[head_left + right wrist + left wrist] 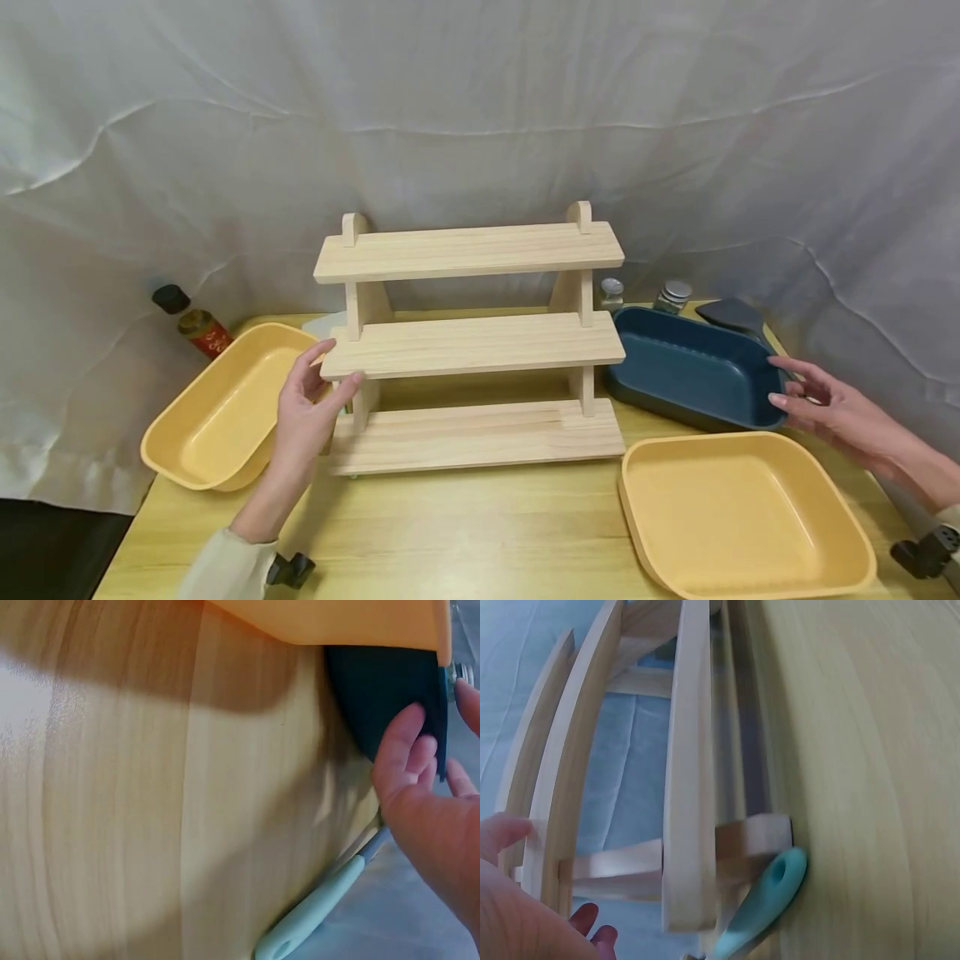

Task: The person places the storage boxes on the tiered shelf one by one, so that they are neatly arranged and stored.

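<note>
Lots of stuff is only half visible here. The bottle (197, 322) at the left edge of the table is mostly tucked behind the rim of the left yellow tray (180, 433), so only its black cap and a bit of red label show, and the two small jars (645, 293) peek up behind the blue tray (693, 371) with just their lids in view. A dark spatula-like thing (731, 315) sits behind the blue tray too, partly cut off by it. The left wrist view is blurry and close: you get the rack's boards edge-on and a mint-green handle (761, 904) poking out beside the rack's foot, but I can't tell what it belongs to. The wooden rack (471, 342) stands mid-frame toward the back of the table. The left hand (303, 410) is at its left end, thumb on the middle shelf's corner, fingers loosely spread and not wrapped round anything. The right hand (828, 407) is at the right side, fingers relaxed and straight, fingertips right at the near right rim of the blue tray. The right yellow tray (742, 517) sits at the lower right, just beside the blue one and close to the table (465, 533) edge. Open tabletop runs along the front between the two arms.
</note>
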A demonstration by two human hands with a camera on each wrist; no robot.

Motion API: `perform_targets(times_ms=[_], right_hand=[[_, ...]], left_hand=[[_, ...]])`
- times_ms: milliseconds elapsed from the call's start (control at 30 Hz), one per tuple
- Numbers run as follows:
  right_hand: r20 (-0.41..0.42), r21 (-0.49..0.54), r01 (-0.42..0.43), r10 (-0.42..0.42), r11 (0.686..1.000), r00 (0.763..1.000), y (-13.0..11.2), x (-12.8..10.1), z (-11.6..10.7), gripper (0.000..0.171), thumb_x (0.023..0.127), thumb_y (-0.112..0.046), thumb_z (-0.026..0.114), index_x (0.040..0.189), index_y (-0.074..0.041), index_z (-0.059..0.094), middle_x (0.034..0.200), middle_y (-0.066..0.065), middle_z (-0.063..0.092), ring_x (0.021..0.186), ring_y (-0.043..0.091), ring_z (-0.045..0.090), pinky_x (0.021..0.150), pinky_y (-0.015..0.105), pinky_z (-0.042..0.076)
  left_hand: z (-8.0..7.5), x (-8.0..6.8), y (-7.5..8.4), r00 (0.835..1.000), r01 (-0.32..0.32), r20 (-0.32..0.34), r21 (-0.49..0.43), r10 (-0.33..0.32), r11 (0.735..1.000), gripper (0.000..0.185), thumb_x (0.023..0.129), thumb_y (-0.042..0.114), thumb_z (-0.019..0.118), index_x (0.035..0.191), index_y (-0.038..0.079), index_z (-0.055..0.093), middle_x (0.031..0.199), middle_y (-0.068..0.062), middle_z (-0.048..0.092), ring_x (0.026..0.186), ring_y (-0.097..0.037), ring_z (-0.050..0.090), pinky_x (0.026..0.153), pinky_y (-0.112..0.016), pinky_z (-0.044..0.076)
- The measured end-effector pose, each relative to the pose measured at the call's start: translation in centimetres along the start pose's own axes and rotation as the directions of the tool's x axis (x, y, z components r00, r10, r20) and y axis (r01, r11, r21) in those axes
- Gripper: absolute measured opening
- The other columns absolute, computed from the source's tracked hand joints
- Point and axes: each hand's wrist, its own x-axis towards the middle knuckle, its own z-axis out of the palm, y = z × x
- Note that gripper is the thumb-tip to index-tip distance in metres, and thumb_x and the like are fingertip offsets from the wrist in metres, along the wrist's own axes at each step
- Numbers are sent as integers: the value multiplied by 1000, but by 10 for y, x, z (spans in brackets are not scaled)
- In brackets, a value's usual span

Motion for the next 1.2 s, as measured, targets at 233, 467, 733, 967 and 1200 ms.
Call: perform_targets(times_ms=[233,467,733,967,1200], right_hand=[[59,294,-33,17,955,998,5,0,-6,63,112,4,56,160,-33,37,104,3,51,84,17,62,76,30,62],[120,462,14,-78,887,990,15,-3,-9,62,114,9,44,162,-31,38,91,2,49,84,18,62,73,30,59],[134,482,76,-159,873,978,14,-1,-17,61,115,8,40,162,-31,43,89,2,54,104,13,67,79,30,61],[163,477,109,-210,872,964,13,-5,-27,67,115,12,36,166,-31,40,91,2,58,110,9,64,79,31,61],[173,503,151,-271,851,947,6,-5,-36,69,115,13,30,170,-27,37,96,3,56,99,16,65,77,30,59]], left_hand=[[12,3,-4,998,20,-58,-109,-26,994,60,101,20,83,153,22,53,96,-2,48,85,-13,45,68,-21,40],[19,4,-5,998,37,-54,-129,-44,991,63,102,22,83,153,23,46,100,-5,49,82,-11,49,67,-22,41],[20,5,-5,998,16,-54,-121,-23,993,58,104,23,80,151,20,47,101,-6,44,84,-14,48,68,-23,40],[23,7,-7,1000,8,-27,-103,-11,995,64,101,24,83,151,21,42,99,-5,47,79,-13,45,63,-23,40],[23,8,-7,999,41,-1,-83,-42,996,68,100,31,84,148,28,36,88,-4,44,63,-10,40,52,-23,35]])
